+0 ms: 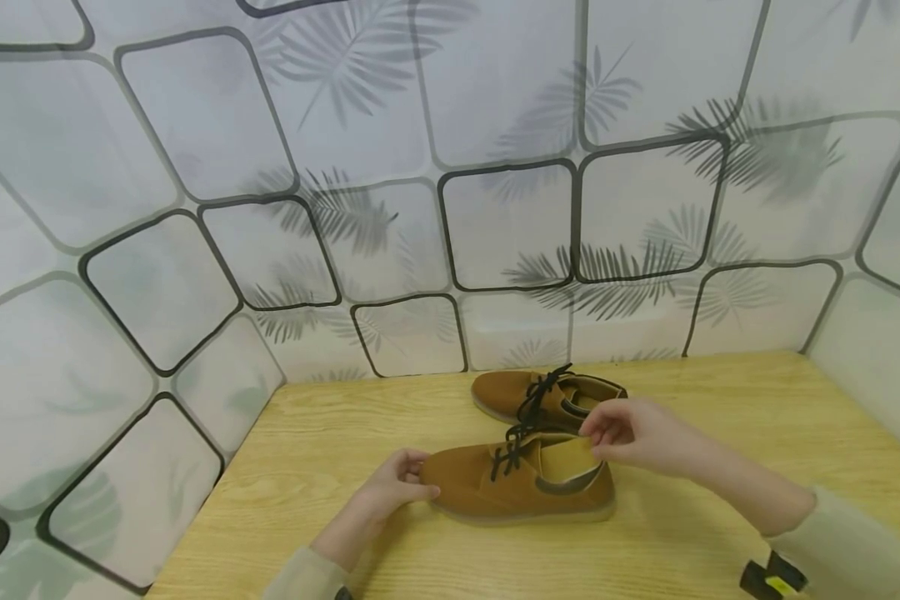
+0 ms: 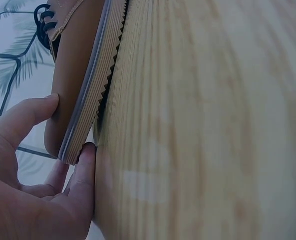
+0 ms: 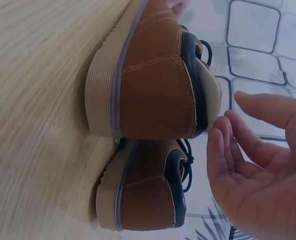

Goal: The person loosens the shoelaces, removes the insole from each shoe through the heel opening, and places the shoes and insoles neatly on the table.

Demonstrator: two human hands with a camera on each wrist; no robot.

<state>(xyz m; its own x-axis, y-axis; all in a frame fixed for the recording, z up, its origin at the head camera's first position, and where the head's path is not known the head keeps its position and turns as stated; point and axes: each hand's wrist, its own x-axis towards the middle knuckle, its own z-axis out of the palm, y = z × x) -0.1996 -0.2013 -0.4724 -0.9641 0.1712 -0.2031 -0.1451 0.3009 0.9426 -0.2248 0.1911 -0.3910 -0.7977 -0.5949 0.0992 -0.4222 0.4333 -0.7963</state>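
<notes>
A brown lace-up shoe (image 1: 465,483) lies sole-down on the wooden table, toe to the left. My left hand (image 1: 392,490) grips its toe; the left wrist view has the thumb (image 2: 38,107) on the upper and fingertips (image 2: 88,155) by the sole. Inside the shoe's opening, a yellowish insole (image 1: 568,458) sticks up at the heel end, its pale edge (image 3: 212,95) visible in the right wrist view. My right hand (image 1: 637,433) is at the heel, fingertips (image 3: 220,125) touching or very near the insole, the thumb standing apart from it.
Just behind lies a matching brown shoe (image 1: 504,392) with loose black laces (image 1: 542,392). Both shoes stand close together on the wooden table (image 1: 330,425). A leaf-patterned sheet (image 1: 510,225) rises along the table's back edge and sides.
</notes>
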